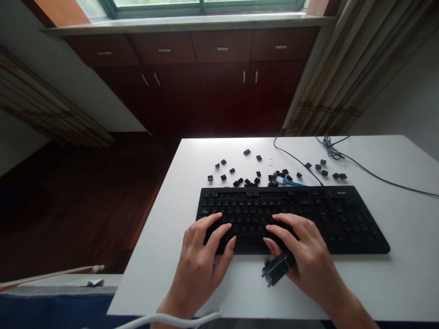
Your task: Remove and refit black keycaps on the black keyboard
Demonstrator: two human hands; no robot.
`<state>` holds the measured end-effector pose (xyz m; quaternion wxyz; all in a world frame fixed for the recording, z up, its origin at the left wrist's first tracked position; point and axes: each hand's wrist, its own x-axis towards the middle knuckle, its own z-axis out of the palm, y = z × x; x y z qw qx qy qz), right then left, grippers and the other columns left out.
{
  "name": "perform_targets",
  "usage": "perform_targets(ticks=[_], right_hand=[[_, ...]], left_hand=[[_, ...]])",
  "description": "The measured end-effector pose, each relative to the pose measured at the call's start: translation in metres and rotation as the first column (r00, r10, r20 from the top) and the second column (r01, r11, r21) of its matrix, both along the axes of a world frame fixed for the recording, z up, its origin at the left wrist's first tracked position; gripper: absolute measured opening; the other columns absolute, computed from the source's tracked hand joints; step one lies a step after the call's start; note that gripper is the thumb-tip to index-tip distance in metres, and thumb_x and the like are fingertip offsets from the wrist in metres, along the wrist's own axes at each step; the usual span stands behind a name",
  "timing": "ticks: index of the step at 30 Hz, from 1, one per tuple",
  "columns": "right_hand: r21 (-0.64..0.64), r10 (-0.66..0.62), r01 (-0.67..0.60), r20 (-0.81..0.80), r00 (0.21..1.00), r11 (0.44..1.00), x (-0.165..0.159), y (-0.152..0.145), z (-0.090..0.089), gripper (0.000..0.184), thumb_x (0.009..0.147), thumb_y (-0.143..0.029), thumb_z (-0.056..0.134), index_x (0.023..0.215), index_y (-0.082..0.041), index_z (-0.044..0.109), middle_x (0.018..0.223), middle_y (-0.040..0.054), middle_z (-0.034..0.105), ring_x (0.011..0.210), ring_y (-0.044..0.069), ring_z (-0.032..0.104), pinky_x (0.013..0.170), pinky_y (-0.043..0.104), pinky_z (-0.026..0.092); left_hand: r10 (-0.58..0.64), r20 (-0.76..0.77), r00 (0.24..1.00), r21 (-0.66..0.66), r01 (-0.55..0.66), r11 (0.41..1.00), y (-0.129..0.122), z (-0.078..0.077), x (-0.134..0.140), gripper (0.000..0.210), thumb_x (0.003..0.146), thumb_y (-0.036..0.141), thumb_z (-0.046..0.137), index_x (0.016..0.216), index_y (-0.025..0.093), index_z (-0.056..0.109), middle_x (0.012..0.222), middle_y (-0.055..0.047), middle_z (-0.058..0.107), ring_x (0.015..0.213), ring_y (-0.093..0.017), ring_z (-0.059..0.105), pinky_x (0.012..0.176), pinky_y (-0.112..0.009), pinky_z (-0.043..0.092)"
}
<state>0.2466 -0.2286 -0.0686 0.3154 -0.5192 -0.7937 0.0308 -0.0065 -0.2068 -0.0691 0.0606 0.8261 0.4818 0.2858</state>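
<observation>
A black keyboard (250, 249) lies on the white table, with dark gaps among its keys. My left hand (202, 251) rests over its left part, fingers spread and fingertips on the keys, holding nothing. Over the middle of the keyboard is my right hand (305, 249), its fingertips also reaching the keys. A long black keycap (278, 269), apparently the space bar, sticks out from under that hand beside the thumb; its other end is hidden by the palm. Loose black keycaps (247, 152) lie scattered behind the keyboard. Among them is a small blue brush (291, 183) with pale bristles.
A thin cable (295, 155) leads from the keyboard's back edge to a tied bundle (331, 148) at the right. Thin wire pieces (270, 161) lie near the keycaps. The table (157, 256) stands before dark red cabinets (212, 96). A white tube-like bar (171, 320) crosses the near edge.
</observation>
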Motion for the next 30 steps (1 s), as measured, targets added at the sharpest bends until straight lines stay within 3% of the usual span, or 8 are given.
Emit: perform_targets(ticks=[8,14,30], right_hand=[[-0.038,0.097,-0.094,0.080,0.992,0.995,-0.012,0.003,0.002,0.031,0.093,-0.022,0.066,0.125,-0.022,0.067,0.127,0.0137,0.063,0.120,0.029,0.057,0.100,0.051,0.047],[-0.047,0.091,-0.088,0.064,0.994,0.995,-0.014,0.005,0.004,0.027,0.093,-0.024,0.067,0.120,-0.021,0.069,0.130,0.0139,0.061,0.123,0.030,0.054,0.102,0.051,0.046],[-0.012,0.010,-0.009,0.060,0.998,1.000,-0.010,0.007,0.000,0.034,0.092,-0.023,0.068,0.126,-0.018,0.065,0.128,0.0127,0.065,0.124,0.029,0.055,0.105,0.051,0.043]], left_hand=[[-0.006,0.007,1.000,-0.002,0.006,1.000,0.000,0.000,0.002,0.033,0.091,0.015,0.066,0.123,0.020,0.061,0.134,-0.013,0.053,0.125,-0.030,0.052,0.105,-0.049,0.046],[-0.001,0.005,1.000,0.009,0.001,1.000,0.000,0.000,0.002,0.033,0.091,0.016,0.066,0.123,0.020,0.061,0.133,-0.013,0.054,0.124,-0.030,0.053,0.104,-0.048,0.047],[-0.005,0.019,1.000,0.013,0.005,1.000,-0.001,0.001,0.000,0.032,0.091,0.015,0.067,0.122,0.019,0.062,0.134,-0.013,0.054,0.125,-0.029,0.052,0.105,-0.048,0.046]])
